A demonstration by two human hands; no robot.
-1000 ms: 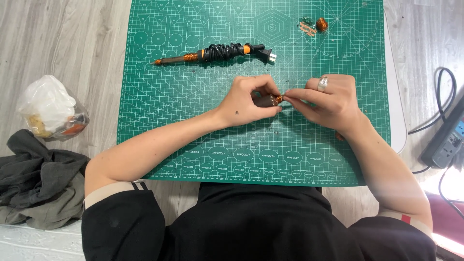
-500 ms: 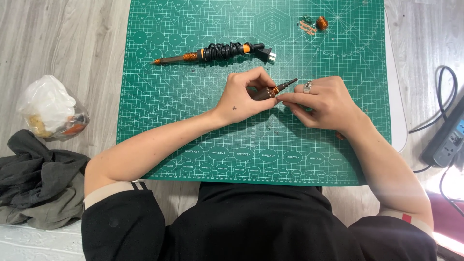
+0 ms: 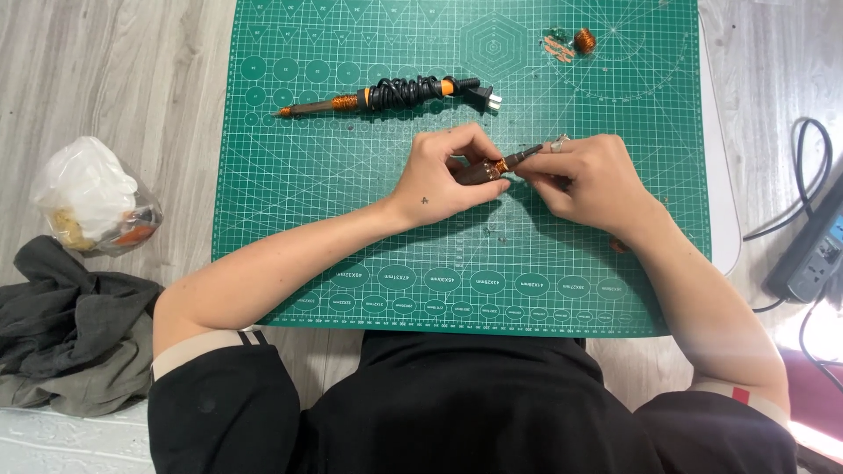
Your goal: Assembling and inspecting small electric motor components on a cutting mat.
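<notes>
Copper-wound rod (image 3: 499, 165) sits pinched between my left hand (image 3: 448, 175) and right hand (image 3: 587, 180) (both hands clamped on it) above the green mat (image 3: 351, 219).

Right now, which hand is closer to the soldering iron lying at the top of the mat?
Left. The left hand sits just below the soldering iron, near its plug end. The right hand is farther off to the right, below it.
</notes>
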